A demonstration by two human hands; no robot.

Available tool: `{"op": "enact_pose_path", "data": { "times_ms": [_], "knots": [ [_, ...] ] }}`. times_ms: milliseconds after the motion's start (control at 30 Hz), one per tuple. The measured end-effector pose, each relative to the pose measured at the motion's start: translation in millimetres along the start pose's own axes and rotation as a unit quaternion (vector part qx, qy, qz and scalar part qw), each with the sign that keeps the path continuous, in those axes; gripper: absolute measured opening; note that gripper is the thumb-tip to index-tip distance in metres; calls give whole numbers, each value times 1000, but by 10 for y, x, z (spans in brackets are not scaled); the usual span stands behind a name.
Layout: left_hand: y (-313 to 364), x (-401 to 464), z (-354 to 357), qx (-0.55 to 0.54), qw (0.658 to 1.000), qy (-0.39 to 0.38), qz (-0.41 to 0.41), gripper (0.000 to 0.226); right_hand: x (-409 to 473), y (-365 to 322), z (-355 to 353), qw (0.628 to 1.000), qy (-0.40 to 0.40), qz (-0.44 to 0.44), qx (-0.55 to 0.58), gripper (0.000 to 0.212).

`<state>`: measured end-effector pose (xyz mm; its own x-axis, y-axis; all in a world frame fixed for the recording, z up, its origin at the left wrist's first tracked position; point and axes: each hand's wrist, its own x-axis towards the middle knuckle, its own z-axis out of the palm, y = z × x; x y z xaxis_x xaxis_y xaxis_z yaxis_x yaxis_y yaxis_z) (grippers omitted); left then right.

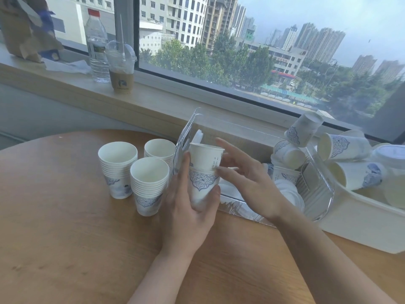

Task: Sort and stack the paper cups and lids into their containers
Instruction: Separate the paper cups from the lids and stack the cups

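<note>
**Nested cups held mid-frame**

Head view: left hand (190, 207) grips nested paper cups (203, 172) at centre; right hand (247, 178) open, fingertips touching them. Three stacks (149, 185) stand close left on the worktop (65, 238); a careless swing could topple them.

Two bare forearms, nothing worn on either one as far as the frame goes, so no sleeves, watch or bracelet. Left hand (188, 218) and right hand (249, 183) both have slim fingers, no rings or gloves. Nails look short and plain, kinda blurry though.
</note>
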<state>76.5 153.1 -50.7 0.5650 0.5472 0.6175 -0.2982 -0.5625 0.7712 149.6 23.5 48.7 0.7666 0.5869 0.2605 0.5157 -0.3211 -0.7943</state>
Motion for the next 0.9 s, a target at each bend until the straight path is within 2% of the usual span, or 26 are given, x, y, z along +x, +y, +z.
{"op": "enact_pose_path", "data": {
  "times_ms": [100,233,333,467,567,700,800,900],
  "knots": [
    [12,9,-7,0,1000,0,-4,85,-54,62,22,1000,-17,3,-20,41],
    [-3,-13,-26,5,1000,3,-8,83,-73,102,21,998,-45,-6,-32,34],
    [13,-40,-30,10,1000,22,-15,74,-21,142,2,998,-33,-17,-51,34],
    [23,-60,-45,26,999,26,-17,65,156,221,-21,986,16,-34,-164,37],
    [31,-68,-58,35,999,28,-20,64,315,254,-18,974,1,-36,-224,44],
    [54,-66,-65,46,998,31,-23,69,418,310,16,969,-13,-16,-248,47],
    [74,-59,-75,46,998,28,-36,72,430,363,1,972,30,-12,-231,35],
    [99,-54,-85,38,998,24,-46,73,437,403,-83,975,113,1,-189,29]
  ]
}}
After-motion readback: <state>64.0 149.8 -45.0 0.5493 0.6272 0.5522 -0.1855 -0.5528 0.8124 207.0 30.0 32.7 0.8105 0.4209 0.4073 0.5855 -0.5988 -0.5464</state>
